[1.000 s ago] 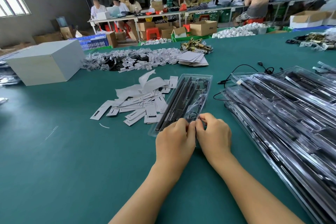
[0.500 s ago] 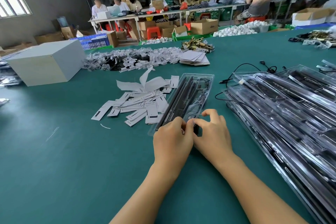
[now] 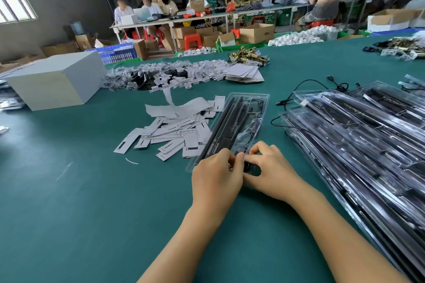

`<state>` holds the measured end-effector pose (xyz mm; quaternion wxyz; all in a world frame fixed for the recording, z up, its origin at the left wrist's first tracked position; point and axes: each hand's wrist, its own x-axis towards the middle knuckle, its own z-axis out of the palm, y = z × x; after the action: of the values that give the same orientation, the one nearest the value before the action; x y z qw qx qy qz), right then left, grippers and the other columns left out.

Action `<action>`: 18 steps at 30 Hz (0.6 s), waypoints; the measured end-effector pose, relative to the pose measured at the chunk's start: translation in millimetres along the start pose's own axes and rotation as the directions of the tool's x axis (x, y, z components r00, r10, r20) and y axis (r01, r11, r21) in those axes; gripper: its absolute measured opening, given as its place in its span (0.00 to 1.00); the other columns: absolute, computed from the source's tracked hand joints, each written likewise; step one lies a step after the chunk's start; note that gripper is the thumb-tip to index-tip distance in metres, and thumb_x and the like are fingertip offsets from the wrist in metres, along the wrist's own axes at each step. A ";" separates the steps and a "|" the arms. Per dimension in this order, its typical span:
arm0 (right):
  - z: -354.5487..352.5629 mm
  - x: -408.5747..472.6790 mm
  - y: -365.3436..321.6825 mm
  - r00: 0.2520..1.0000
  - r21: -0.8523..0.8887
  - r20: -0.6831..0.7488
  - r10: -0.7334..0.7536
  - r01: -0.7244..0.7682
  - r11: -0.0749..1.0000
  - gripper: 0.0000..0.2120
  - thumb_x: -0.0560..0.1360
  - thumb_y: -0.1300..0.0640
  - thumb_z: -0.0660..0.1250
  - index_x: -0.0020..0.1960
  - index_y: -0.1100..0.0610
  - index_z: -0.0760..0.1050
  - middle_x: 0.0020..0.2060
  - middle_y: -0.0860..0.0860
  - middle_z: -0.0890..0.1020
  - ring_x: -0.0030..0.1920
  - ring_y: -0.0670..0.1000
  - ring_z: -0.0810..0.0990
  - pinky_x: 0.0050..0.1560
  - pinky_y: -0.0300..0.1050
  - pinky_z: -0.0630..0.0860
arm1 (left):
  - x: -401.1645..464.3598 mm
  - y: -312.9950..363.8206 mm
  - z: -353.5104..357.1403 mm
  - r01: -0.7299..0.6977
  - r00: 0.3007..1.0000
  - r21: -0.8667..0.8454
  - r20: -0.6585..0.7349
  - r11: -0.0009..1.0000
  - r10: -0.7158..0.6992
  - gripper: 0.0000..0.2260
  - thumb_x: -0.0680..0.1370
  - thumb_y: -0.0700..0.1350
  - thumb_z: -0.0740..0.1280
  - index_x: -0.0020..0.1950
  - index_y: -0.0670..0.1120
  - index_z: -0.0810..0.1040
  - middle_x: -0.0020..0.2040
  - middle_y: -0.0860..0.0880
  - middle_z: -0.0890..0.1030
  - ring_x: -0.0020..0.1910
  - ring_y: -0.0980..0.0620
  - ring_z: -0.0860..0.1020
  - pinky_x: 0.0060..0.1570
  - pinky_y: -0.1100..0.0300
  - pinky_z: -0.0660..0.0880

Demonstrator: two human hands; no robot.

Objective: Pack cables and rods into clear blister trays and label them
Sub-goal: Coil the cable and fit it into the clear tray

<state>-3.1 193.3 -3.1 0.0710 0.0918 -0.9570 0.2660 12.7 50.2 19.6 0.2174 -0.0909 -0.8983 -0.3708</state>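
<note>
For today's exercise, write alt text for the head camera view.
Two bare hands, left hand and right hand, pinch the near end of a clear plastic blister tray holding black rods, on a green table beside scattered white paper labels.

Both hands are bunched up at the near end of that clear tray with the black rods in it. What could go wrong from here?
1. The left hand and right hand work only the near end of the blister tray; its far end lies free, so it might lift or twist.
2. The loose paper labels lie against the tray's left edge and could get swept or creased.
3. A loose black cable lies near the stacked trays and could snag.
</note>
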 end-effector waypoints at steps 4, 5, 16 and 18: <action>6.3 4.1 2.1 0.994 0.006 -0.100 0.041 -0.041 0.999 0.19 0.73 0.40 0.66 0.62 0.44 0.77 0.49 0.43 0.66 0.50 0.47 0.66 0.45 0.41 0.64 | -1.2 -1.8 0.8 -0.060 0.998 0.019 -0.023 0.998 0.060 0.13 0.76 0.50 0.69 0.33 0.46 0.75 0.26 0.53 0.74 0.30 0.49 0.74 0.31 0.57 0.68; 8.0 4.4 2.5 0.990 0.017 -0.131 0.058 -0.056 0.998 0.17 0.74 0.41 0.67 0.61 0.43 0.78 0.48 0.43 0.65 0.49 0.47 0.66 0.43 0.40 0.64 | -2.0 -1.5 1.3 -0.090 0.995 0.034 -0.036 0.995 0.091 0.13 0.75 0.49 0.70 0.33 0.46 0.75 0.26 0.52 0.74 0.29 0.49 0.74 0.30 0.57 0.68; 17.0 9.5 -5.0 0.948 0.096 -0.207 0.243 -0.227 0.969 0.17 0.72 0.38 0.68 0.59 0.41 0.79 0.39 0.46 0.61 0.43 0.50 0.67 0.36 0.44 0.62 | 5.4 -17.3 -4.2 -0.179 0.980 -0.027 -0.089 0.983 0.176 0.16 0.76 0.56 0.63 0.36 0.46 0.78 0.29 0.52 0.79 0.30 0.49 0.76 0.31 0.55 0.73; 13.8 10.1 -2.5 0.959 0.086 -0.156 0.235 -0.224 0.971 0.20 0.72 0.37 0.67 0.63 0.41 0.76 0.40 0.45 0.62 0.44 0.49 0.68 0.36 0.43 0.62 | 15.1 -23.9 -10.9 -0.044 0.989 -0.096 -0.142 0.994 0.030 0.14 0.78 0.55 0.59 0.41 0.48 0.77 0.34 0.55 0.82 0.33 0.50 0.79 0.36 0.56 0.73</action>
<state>-13.7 182.6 -11.7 0.1154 -0.0398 -0.9424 0.3115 -5.0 25.6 18.4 0.2823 -0.0921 -0.8594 -0.4162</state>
